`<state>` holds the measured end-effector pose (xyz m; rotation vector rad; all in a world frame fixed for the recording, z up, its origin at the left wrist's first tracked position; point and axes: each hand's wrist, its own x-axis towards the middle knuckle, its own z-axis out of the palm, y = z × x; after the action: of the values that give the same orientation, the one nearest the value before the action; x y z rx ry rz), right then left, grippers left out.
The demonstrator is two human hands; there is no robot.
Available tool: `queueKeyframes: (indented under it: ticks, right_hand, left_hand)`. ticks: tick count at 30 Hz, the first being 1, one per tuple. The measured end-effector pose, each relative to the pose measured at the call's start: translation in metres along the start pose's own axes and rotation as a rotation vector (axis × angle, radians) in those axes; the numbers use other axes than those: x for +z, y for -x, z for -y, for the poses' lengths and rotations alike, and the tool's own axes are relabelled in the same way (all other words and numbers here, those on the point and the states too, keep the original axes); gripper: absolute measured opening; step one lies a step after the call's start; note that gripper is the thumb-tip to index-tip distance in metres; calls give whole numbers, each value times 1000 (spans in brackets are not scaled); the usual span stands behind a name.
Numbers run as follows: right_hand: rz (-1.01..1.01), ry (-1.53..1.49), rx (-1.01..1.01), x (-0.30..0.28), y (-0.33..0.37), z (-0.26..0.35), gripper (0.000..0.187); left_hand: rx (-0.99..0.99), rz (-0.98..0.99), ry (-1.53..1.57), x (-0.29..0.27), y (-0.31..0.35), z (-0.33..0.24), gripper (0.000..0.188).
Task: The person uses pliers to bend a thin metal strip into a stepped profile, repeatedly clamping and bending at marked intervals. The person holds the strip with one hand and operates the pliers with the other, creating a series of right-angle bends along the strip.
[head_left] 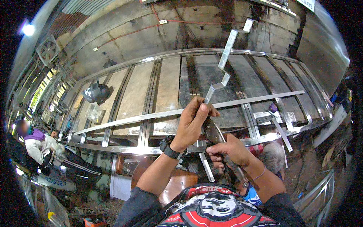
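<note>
My left hand (194, 123) is closed around the lower end of a zigzag-bent metal strip (228, 49), which rises away from me over the metal frame (145, 130). Just below and to the right, my right hand (236, 151) is closed on a dark metal hand tool (214, 133) with long handles, like pliers or snips. The tool's upper end meets the strip's lower end by my left fingers. Whether its jaws grip the strip is hidden.
A long flat bar (151, 116) lies across the frame. A welding helmet (96, 92) and translucent tub (94, 113) sit at left, and a purple item (273, 108) at right. One person (39, 142) is at far left; another person's head (273, 157) is near my right forearm.
</note>
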<state>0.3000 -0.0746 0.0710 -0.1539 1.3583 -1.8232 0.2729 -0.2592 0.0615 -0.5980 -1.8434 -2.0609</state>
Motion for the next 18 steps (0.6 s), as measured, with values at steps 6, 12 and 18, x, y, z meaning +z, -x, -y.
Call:
queueKeyframes:
  ticks: [6, 12, 18]
  right_hand:
    - [115, -230, 85, -5, -7, -16, 17]
    - [68, -227, 94, -2, -10, -21, 16]
    - [77, -226, 82, -2, -9, -25, 14]
  left_hand:
    - [26, -31, 94, 4, 4, 12, 31]
    - [-10, -52, 118, 2, 8, 13, 29]
    - [12, -8, 207, -2, 10, 15, 28]
